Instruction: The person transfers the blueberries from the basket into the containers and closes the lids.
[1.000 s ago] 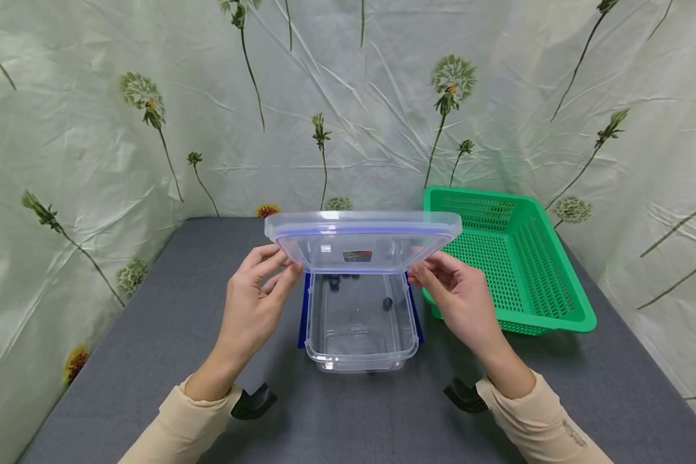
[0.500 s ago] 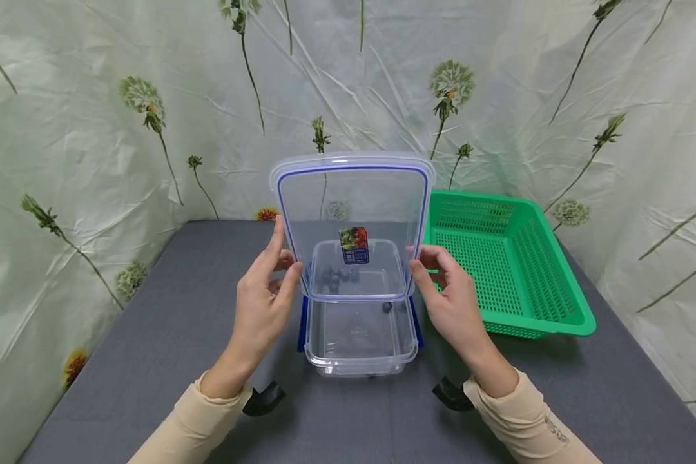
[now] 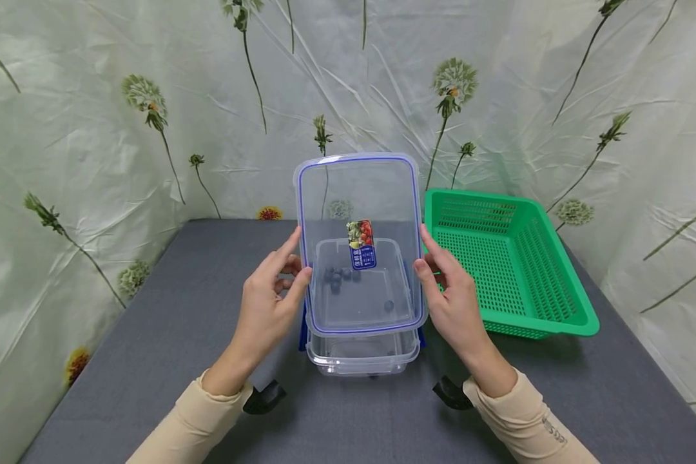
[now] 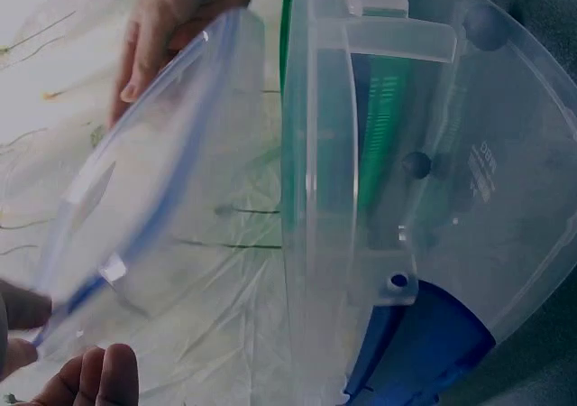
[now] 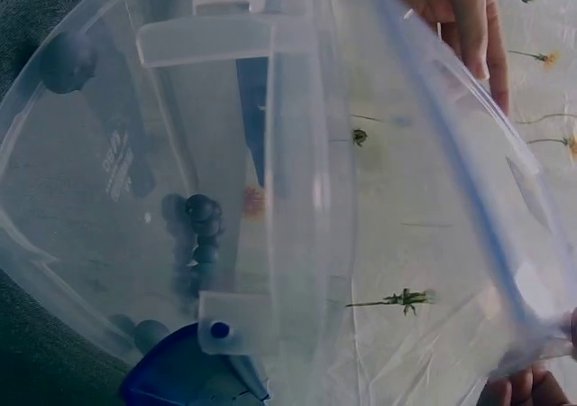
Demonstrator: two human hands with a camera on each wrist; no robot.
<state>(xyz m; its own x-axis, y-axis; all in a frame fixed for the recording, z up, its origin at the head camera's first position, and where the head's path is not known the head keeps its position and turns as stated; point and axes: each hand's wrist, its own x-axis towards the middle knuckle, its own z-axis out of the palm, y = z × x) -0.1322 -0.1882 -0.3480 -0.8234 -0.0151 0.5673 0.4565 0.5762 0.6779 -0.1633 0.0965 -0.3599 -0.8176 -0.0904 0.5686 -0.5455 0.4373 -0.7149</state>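
A clear plastic lid (image 3: pixel 354 193) with a blue seal and a colourful sticker (image 3: pixel 362 245) is held tilted over a clear food container (image 3: pixel 362 367). My left hand (image 3: pixel 269 299) grips the lid's left edge, and my right hand (image 3: pixel 455 296) grips the right edge, thumbs on the near side. Through the lid, several dark blueberries (image 3: pixel 336 277) show clustered at the container's far left; a single blueberry (image 3: pixel 388 306) lies to the right. Blue side clips (image 4: pixel 424 334) hang down unfastened. In both wrist views a gap shows between lid and container rim.
An open green plastic basket (image 3: pixel 545 320) with slotted walls stands right of the container, close behind my right hand. Grey cloth (image 3: pixel 151 361) covers the table. A flower-printed sheet (image 3: pixel 209 64) hangs behind it. A dark round thing (image 4: pixel 487 25) shows at the container's front end.
The lid has swung from nearly edge-on to facing me, and its lower edge has come nearer, over the container's front part. Both hands have shifted slightly along with it; container and basket stay put.
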